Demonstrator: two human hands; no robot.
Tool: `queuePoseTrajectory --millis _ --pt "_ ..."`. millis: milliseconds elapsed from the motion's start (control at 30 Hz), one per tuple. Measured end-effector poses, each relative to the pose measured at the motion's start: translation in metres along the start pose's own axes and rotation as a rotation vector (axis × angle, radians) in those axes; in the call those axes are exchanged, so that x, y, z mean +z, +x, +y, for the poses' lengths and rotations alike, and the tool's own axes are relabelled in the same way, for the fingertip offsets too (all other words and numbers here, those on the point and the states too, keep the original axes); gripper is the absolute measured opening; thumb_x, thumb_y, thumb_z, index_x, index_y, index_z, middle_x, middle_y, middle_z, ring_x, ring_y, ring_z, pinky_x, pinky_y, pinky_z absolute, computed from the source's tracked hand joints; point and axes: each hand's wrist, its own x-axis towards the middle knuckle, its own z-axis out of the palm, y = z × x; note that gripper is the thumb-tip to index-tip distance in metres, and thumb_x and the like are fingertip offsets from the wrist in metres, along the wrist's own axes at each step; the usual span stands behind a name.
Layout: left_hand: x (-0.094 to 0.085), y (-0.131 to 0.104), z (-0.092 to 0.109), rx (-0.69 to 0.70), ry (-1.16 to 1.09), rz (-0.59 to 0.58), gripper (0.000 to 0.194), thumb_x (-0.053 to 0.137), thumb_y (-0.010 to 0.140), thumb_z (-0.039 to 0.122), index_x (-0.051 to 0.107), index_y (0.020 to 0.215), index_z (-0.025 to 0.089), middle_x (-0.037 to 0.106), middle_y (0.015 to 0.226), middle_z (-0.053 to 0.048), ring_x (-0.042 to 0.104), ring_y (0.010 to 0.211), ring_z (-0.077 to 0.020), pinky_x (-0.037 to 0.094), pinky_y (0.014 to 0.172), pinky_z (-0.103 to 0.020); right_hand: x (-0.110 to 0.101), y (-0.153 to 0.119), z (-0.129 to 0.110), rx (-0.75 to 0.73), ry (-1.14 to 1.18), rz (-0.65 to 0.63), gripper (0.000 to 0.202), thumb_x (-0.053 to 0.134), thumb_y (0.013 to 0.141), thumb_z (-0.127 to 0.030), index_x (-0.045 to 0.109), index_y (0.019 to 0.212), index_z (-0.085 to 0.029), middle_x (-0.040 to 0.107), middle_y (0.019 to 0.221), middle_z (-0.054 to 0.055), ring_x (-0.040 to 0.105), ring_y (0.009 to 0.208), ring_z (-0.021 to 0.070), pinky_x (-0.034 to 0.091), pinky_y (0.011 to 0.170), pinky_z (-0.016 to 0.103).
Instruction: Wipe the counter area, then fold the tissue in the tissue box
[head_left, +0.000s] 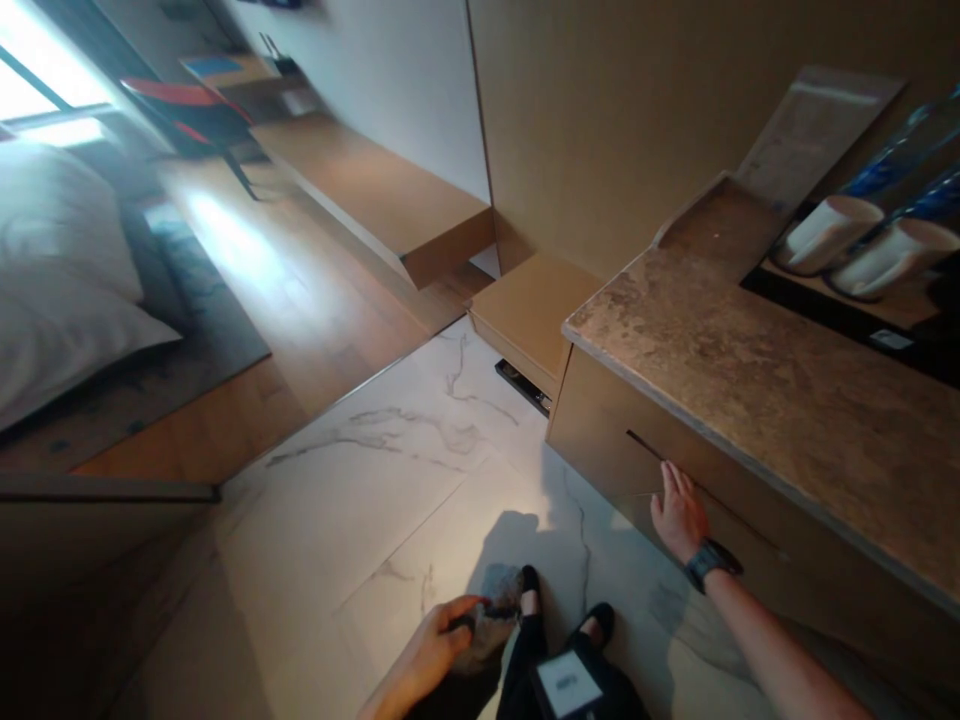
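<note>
My right hand (679,510) rests with fingers spread flat against the wooden drawer front (600,430) of a cabinet, just below its dark handle slot (646,446). A black watch sits on that wrist. My left hand (439,640) hangs low near my legs and grips a grey cloth (495,610). My black shoes stand on the white marble floor below.
The cabinet has a brown stone top (750,360) carrying two white cups (832,232) and blue bottles on a dark tray. A low wooden bench (375,195) runs along the wall. A bed (60,260), grey rug and red chair (187,110) lie at the left.
</note>
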Motion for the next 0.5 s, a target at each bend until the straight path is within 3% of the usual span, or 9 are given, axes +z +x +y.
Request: queuePoseTrajectory --millis 167,300,400,500 --pt "-0.010 -0.006 -0.007 0.020 0.108 0.060 0.045 0.052 0.061 0.028 0.068 0.100 0.012 0.071 0.079 -0.005 0.058 0.064 -0.0161 0.041 0.057 -0.023 0.003 -0.008 -0.020 0.044 -0.075 0.035 0.065 0.040 0.081 -0.025 0.040 0.134 0.013 0.036 0.143 0.027 0.032 0.133 0.0377 0.030 0.113 0.047" --pt "-0.006 -0.002 -0.001 0.068 0.024 0.083 0.043 0.054 0.064 0.029 0.069 0.101 0.013 0.073 0.089 -0.006 0.065 0.078 -0.0204 0.048 0.069 -0.026 0.010 -0.039 -0.049 0.033 -0.094 0.036 0.064 0.039 0.083 -0.028 0.043 0.132 0.014 0.040 0.141 0.028 0.035 0.132 0.0371 0.033 0.111 0.047" --pt "-0.002 0.009 0.033 0.096 -0.088 0.152 0.045 0.056 0.066 0.029 0.066 0.108 0.014 0.073 0.091 -0.006 0.067 0.081 -0.0217 0.051 0.074 -0.029 0.015 -0.073 -0.080 -0.039 -0.091 -0.012 0.063 0.039 0.083 -0.026 0.044 0.135 0.009 0.041 0.143 0.023 0.036 0.133 0.0328 0.036 0.111 0.042" --pt "0.008 0.040 0.101 0.263 -0.105 0.243 0.051 0.055 0.073 0.030 0.059 0.120 0.014 0.073 0.095 -0.007 0.067 0.080 -0.0216 0.053 0.075 -0.031 0.016 -0.094 -0.107 -0.098 -0.093 -0.132 0.063 0.044 0.082 -0.023 0.042 0.139 0.004 0.030 0.151 0.021 0.029 0.138 0.0342 0.032 0.113 0.044"
